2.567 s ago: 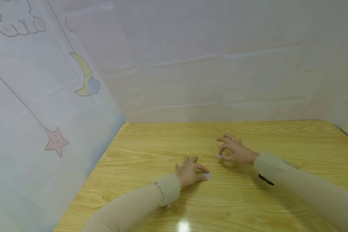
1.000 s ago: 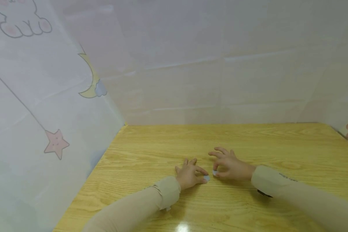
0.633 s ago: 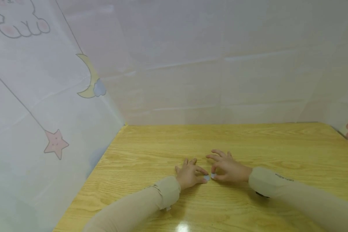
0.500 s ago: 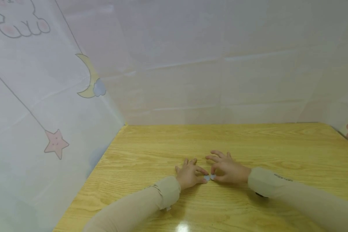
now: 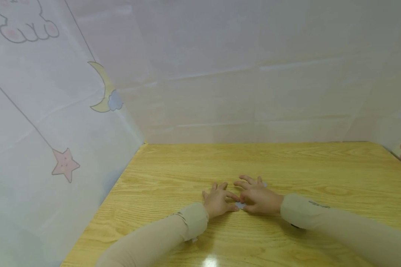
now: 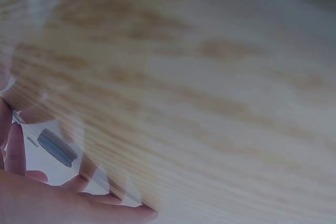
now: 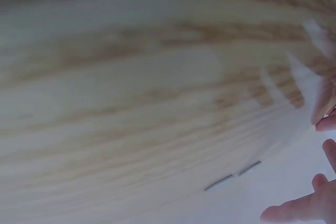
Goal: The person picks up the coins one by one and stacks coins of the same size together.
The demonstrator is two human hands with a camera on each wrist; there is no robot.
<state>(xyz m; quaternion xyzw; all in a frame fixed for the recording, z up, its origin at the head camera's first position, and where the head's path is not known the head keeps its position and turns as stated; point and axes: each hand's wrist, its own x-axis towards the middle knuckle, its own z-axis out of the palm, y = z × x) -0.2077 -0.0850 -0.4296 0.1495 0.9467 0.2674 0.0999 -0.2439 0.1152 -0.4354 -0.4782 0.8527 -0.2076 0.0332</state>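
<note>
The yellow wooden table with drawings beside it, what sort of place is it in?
Perhaps a child's playroom or nursery corner: the pale, creased wall covering shows a pink cartoon star and a yellow crescent moon beside the yellow wood-grain table.

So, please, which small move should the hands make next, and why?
Probably the right hand should press gently toward the left hand before either lets go of the small pale pieces. In the head view, both hands pinch at these pieces from opposite sides, with fingertips close together, but whether the pieces are fully joined is too small to tell.
</note>
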